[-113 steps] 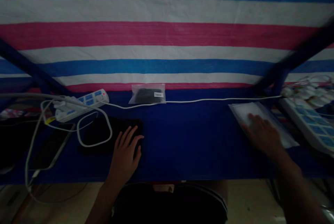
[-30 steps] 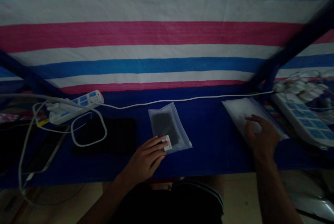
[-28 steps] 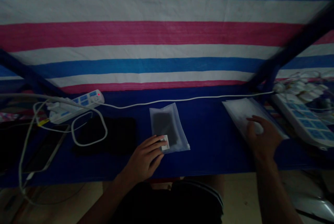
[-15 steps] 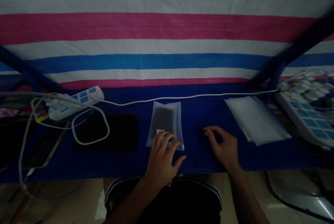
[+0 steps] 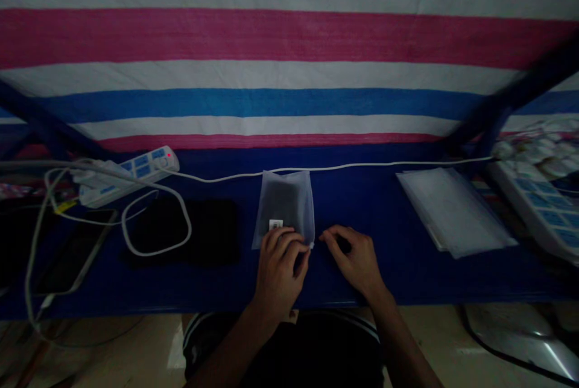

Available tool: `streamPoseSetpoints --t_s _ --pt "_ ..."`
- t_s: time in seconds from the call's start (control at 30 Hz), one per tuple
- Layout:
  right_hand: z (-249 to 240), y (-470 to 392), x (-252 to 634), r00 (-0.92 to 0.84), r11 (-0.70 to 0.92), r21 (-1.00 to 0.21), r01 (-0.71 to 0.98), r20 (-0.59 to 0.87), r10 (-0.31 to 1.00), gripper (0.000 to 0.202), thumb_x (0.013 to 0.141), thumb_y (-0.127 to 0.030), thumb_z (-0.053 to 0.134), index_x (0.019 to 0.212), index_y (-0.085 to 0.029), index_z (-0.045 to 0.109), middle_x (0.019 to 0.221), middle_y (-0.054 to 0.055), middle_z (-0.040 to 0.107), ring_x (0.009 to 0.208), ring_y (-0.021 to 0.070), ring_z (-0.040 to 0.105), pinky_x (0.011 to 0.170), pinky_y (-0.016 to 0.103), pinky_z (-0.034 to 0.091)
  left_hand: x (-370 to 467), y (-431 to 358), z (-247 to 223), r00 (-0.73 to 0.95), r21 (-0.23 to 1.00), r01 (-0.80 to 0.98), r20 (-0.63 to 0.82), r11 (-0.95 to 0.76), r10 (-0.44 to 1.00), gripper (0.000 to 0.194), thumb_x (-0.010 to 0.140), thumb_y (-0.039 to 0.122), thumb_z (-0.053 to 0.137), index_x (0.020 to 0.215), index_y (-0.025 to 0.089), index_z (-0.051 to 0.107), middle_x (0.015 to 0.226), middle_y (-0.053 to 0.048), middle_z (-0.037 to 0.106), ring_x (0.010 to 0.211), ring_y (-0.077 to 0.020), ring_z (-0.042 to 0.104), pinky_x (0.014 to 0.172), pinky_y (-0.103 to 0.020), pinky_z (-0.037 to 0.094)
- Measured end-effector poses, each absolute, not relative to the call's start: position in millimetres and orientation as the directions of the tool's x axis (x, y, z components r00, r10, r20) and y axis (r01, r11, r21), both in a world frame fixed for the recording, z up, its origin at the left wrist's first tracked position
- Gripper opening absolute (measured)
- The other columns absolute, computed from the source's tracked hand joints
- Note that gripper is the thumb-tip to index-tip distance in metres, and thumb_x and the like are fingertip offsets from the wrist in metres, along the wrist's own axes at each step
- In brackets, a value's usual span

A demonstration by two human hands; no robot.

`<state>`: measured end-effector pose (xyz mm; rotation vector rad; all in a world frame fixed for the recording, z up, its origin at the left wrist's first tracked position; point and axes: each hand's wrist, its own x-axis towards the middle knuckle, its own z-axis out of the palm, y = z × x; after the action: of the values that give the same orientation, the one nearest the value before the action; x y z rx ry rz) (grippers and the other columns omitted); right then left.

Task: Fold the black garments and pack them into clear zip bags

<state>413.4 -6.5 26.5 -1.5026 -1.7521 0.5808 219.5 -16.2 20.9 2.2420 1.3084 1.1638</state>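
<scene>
A frosted zip bag (image 5: 305, 195) lies flat on the dark blue tabletop, with a dark flat item (image 5: 280, 195) and a small white label (image 5: 275, 224) showing through it. My left hand (image 5: 280, 273) is closed at the bag's near edge, thumb and forefinger together beside the white zip slider (image 5: 311, 245). The fingers cover most of that edge. Just right of the bag, and apart from it, my right hand (image 5: 355, 258) has its thumb and forefinger pinched together, with nothing visible between them.
A stack of frosted bags (image 5: 456, 213) lies at the right, beside a large power strip (image 5: 538, 207). To the left are black folded items (image 5: 212, 231), a looped white cable (image 5: 187, 222), a phone (image 5: 75, 255) and another power strip (image 5: 129, 174). A striped sheet (image 5: 289, 38) hangs behind.
My right hand has moved left, close to the bag's near right corner. The left thumb, spread before, has closed toward the forefinger at the zip edge.
</scene>
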Motion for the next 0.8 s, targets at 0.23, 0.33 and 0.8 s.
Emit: streamPoseSetpoints --t_s 0.23,0.33,0.8 --pt "28.3 -9.2 411.9 -0.120 0.296 -0.731 0.615 0.284 0.951 0.008 0.094 -0.029 0.066 0.090 -0.023 0.071 0.068 -0.004 0.069 0.062 0.0158 0.067 0.071 0.031 0.046 220.1 -16.2 21.3 0.246 0.623 0.560 0.504 -0.546 0.828 0.014 0.093 0.008 0.068 0.093 0.021 0.063 0.100 -0.002 0.075 0.112 -0.0256 0.064 0.101 -0.049 0.048" --pt "28.5 -10.8 412.0 -0.176 0.344 -0.716 0.608 0.301 0.937 0.008 0.091 -0.029 0.071 0.097 -0.023 0.070 0.067 -0.005 0.066 0.062 0.0152 0.066 0.074 0.032 0.045 220.0 -16.0 22.6 0.257 0.614 0.557 0.512 -0.559 0.820 0.015 0.093 0.007 0.068 0.091 0.021 0.063 0.099 -0.001 0.075 0.110 -0.0251 0.065 0.101 -0.048 0.048" --pt "22.1 -11.1 413.1 -0.239 0.381 -0.693 0.612 0.296 0.925 0.010 0.091 -0.026 0.069 0.101 -0.024 0.070 0.070 -0.005 0.066 0.066 0.0154 0.065 0.074 0.032 0.045 219.7 -16.8 19.8 0.300 0.558 0.548 0.564 -0.623 0.769 0.016 0.093 0.005 0.064 0.091 0.021 0.062 0.096 -0.001 0.074 0.104 -0.0245 0.066 0.098 -0.049 0.051"
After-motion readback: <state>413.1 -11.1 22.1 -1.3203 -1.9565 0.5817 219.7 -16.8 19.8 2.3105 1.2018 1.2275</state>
